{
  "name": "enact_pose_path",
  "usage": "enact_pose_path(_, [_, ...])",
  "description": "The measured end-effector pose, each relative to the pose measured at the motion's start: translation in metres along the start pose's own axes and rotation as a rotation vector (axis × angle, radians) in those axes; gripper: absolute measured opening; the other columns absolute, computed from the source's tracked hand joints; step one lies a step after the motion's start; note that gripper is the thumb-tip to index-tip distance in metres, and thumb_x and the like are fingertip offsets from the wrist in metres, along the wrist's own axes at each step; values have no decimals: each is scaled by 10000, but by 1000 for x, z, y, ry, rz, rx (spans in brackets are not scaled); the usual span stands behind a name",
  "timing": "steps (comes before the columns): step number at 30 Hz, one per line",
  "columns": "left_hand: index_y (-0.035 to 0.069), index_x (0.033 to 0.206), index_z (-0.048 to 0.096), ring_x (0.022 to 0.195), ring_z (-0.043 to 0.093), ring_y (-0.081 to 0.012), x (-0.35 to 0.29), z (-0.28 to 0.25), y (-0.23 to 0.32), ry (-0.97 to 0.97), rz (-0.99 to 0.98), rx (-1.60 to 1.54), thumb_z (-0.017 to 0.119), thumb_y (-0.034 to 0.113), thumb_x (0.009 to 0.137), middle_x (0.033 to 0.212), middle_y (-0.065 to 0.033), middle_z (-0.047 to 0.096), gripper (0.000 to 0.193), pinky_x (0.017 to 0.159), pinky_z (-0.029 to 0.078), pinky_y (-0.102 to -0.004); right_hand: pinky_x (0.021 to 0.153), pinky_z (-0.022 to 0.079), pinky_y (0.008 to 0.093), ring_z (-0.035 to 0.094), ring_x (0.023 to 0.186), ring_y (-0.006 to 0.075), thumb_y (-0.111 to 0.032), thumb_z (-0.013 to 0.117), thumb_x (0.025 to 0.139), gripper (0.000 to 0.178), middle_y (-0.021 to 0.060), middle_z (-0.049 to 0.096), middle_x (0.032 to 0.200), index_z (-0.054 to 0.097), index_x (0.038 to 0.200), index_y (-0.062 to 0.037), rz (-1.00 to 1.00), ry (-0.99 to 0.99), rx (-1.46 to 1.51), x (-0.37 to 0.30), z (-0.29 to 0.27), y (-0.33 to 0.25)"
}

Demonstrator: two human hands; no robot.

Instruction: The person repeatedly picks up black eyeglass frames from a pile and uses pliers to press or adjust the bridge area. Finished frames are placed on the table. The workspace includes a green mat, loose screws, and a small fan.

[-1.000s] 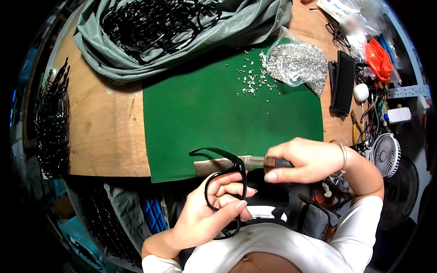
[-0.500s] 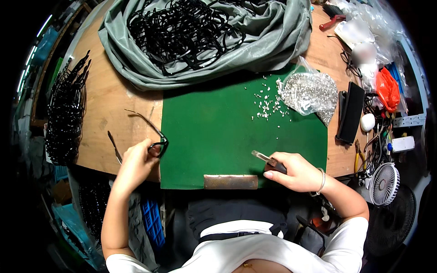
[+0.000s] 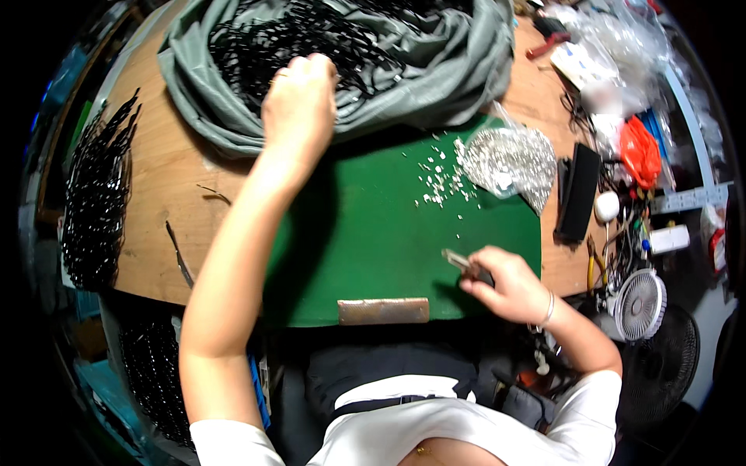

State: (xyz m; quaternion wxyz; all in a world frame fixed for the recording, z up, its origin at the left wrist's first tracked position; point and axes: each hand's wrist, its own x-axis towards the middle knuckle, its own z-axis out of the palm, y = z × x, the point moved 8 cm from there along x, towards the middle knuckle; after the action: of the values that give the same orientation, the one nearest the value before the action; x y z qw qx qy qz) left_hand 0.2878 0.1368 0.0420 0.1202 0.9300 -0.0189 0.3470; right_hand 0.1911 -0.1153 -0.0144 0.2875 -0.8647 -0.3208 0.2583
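Note:
My left hand point(image 3: 301, 101) reaches over the heap of thin black eyeglass frames point(image 3: 256, 46) inside the grey-green sack point(image 3: 190, 101). Its fingers are curled down and drawn together; their tips and whatever they grip are hidden. Under the left forearm lies a pair of black glasses point(image 3: 179, 252), of which only the two temple ends show. Above the right part of the green mat point(image 3: 373, 248), my right hand point(image 3: 505, 283) is closed around a short tool point(image 3: 458, 260) with a dark handle and a pale, shiny tip pointing up-left.
A clear bag of small silvery pieces point(image 3: 509, 159) lies on the mat, with loose bits point(image 3: 443, 179) spilled beside it. A metal strip point(image 3: 383, 311) sits at the mat's front edge. Bundled black frames point(image 3: 97, 202) lie left; a black case point(image 3: 579, 194) and small fan point(image 3: 641, 303) are right.
My left hand has let go of the glasses at the mat's left edge and moved up to the sack. The right hand still holds its tool, almost in the same place.

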Motion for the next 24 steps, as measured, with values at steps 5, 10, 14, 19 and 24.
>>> enact_pose_path(5, [22,878,456,756,539,-326,-11,31,1,-206,45,128,536,111,781,758,-151,538,154,644,442,-410,683,421,354,526,776,277,-97,609,679,354,128,476,935,480,994,3,-149,301,-380,17,-5,-15])
enact_pose_path(10, [31,877,532,658,540,-188,3,20,-9,-224,-85,-376,504,188,836,716,-91,539,165,598,442,-341,705,428,368,532,814,282,-121,600,701,375,124,476,967,475,1031,3,-84,208,-290,-6,1,-12])
enact_pose_path(14, [10,897,538,652,559,-132,-4,-45,5,-286,-547,-1227,476,222,870,742,-60,568,222,640,477,-267,686,443,363,533,793,299,-81,587,699,288,142,496,890,498,965,-14,-65,275,-179,-5,-23,-8])
enact_pose_path(19, [-10,1063,454,578,545,-123,-61,-98,58,-279,-799,-1559,479,187,860,967,-200,554,284,512,464,-222,646,438,391,534,705,325,-85,572,703,139,153,518,744,502,799,-13,118,251,-198,24,-12,35])
enact_pose_path(24, [49,1212,153,627,582,-151,-145,-109,87,-257,-887,-1340,545,-30,763,1033,-264,510,601,620,481,-225,638,436,402,530,708,327,-82,573,694,138,155,514,738,486,776,-12,117,295,-242,32,-4,25])
